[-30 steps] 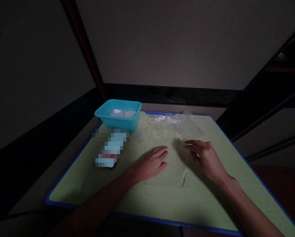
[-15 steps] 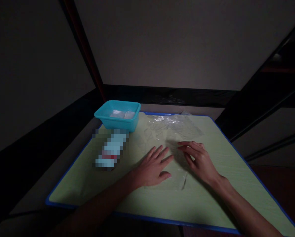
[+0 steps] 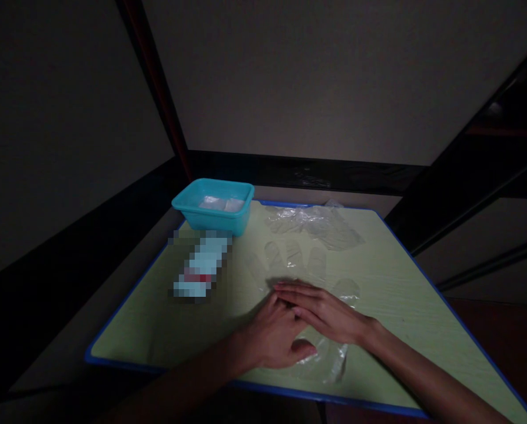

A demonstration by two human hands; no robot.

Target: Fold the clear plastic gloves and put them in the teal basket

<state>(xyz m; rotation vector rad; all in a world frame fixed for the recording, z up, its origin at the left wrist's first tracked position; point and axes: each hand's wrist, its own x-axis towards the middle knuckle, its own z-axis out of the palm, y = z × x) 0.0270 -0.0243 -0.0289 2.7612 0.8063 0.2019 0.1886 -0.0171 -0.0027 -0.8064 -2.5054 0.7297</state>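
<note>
A clear disposable plastic glove [image 3: 318, 265] lies spread on the table, its fingers pointing to the far side and its cuff towards me. My left hand [image 3: 276, 338] rests palm down on the glove's lower part, thumb apart; my right hand partly hides its fingertips. My right hand [image 3: 318, 306] lies flat across the glove's palm, fingers stretched out to the left and overlapping the left fingers. Neither hand grips anything that I can see. Just beyond lies more crumpled clear plastic [image 3: 311, 224], apart from both hands.
On the far left of the pale green, blue-edged table [image 3: 404, 330] stands a turquoise basket [image 3: 216, 221] holding whitish plastic. In front of it lies a blurred-out light-blue and red item [image 3: 204, 265]. A wall rises behind the table.
Both hands have come nearer to me, and the right one has moved left over the left fingers. The glove has shifted towards me; its finger shapes now show plainly.
</note>
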